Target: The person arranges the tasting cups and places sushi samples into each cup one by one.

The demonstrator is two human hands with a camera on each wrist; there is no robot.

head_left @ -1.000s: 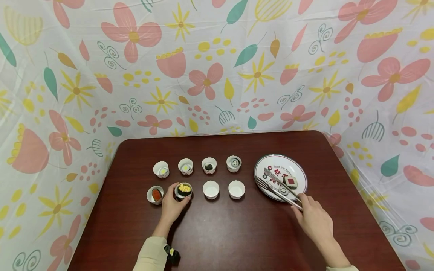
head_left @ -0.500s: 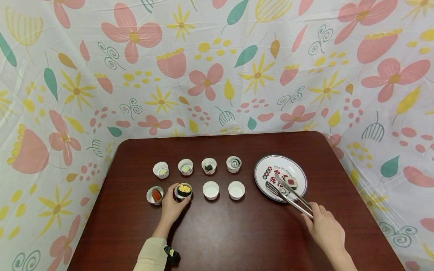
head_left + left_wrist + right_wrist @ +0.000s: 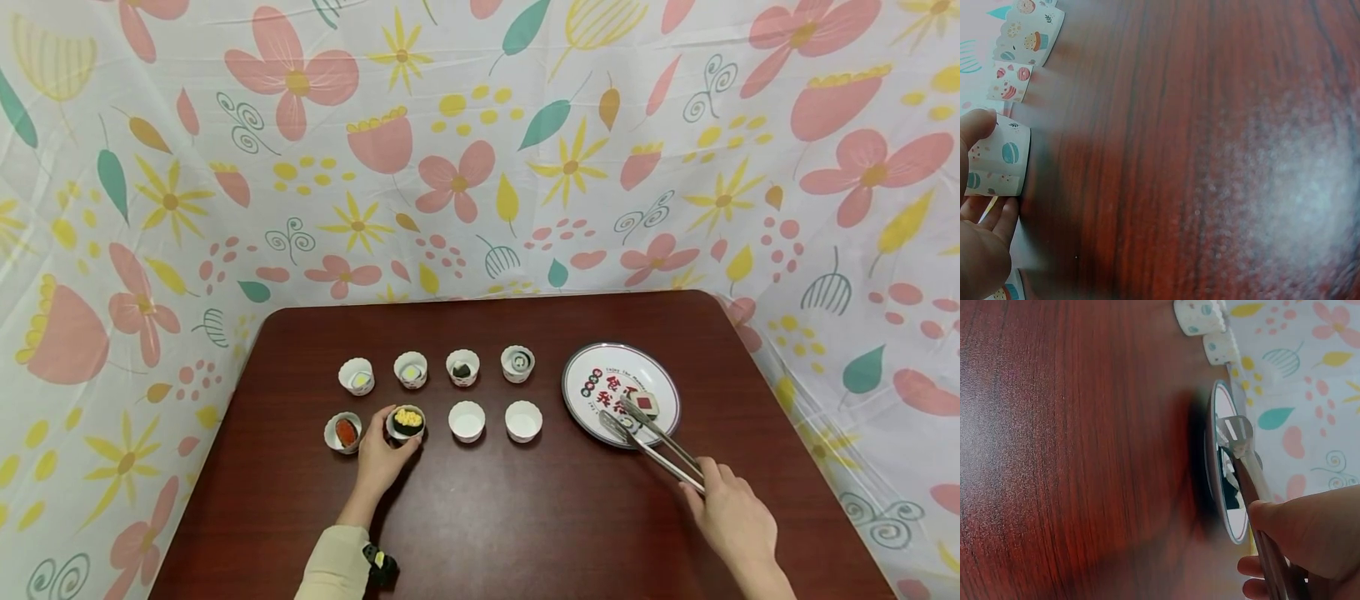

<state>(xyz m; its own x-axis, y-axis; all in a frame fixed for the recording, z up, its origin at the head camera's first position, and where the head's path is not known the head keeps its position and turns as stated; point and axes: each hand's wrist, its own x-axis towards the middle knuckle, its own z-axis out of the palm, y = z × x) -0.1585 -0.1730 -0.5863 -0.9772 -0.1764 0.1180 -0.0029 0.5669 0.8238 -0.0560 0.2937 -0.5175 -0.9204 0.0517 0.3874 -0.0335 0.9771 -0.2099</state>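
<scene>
My left hand holds a white paper baking cup between thumb and fingers; it stands on the table. Inside lies a sushi piece with yellow topping and a dark wrap. My right hand grips metal serving tongs, also clear in the right wrist view. Their tips are parted over a white plate with red lettering, at either side of a small round sushi roll. Whether they touch the roll I cannot tell. Behind it on the plate sits a pale square sushi piece with a red centre.
Left of the held cup stands a cup with orange-topped sushi. Two bare white cups stand to its right. A back row of several cups holds sushi pieces. A floral cloth hangs behind the brown table.
The right hand has drawn back to the right and toward me, bringing the tong tips from the plate's left side to around the small roll. The left hand stays on its cup.
</scene>
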